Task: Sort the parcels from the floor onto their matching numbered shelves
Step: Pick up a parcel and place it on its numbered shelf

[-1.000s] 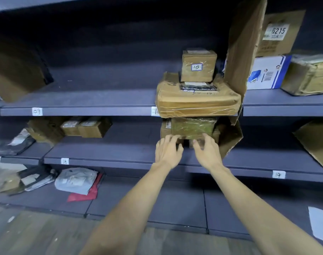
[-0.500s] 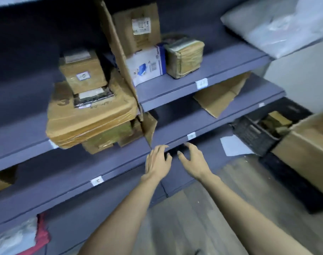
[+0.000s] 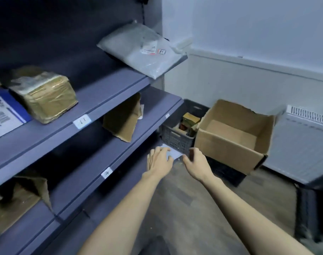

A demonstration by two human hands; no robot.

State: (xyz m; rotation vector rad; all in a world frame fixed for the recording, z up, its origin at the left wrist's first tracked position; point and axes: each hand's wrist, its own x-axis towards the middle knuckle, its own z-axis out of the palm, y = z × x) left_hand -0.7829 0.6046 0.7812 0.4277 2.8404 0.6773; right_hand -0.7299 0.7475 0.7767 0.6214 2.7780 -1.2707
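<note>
A storeroom corner, with dark wood-look floor (image 3: 184, 214) running between grey-blue shelving on the left and a pale wall on the right. Nearest the camera, two bare forearms reach forward over the floor; the left hand (image 3: 159, 160) is spread with straight fingers, the right hand (image 3: 197, 162) loosely curled, and neither holds anything. Just past the fingertips a white sheet of paper (image 3: 173, 153) lies on the floor; whether the left hand touches it cannot be told. Beyond that stands a dark plastic crate (image 3: 175, 139) against the shelf end, holding small brown parcels (image 3: 191, 119), with an open cardboard box (image 3: 230, 137) beside it and touching it on the right. The parcels in the crate look like small taped cartons, so they should be light, stiff and boxy, but the glossy tape may be slick; a grip across two opposite sides from above seems safest, one hand likely enough for each. On the shelves, a tape-wrapped brown parcel (image 3: 45, 96) sits above a shelf tag (image 3: 82, 121) that seems to read 11, and a tag (image 3: 107, 173) below appears to read 14. Farthest up lies a grey poly mailer (image 3: 142, 50), soft and floppy, overhanging its shelf edge.
</note>
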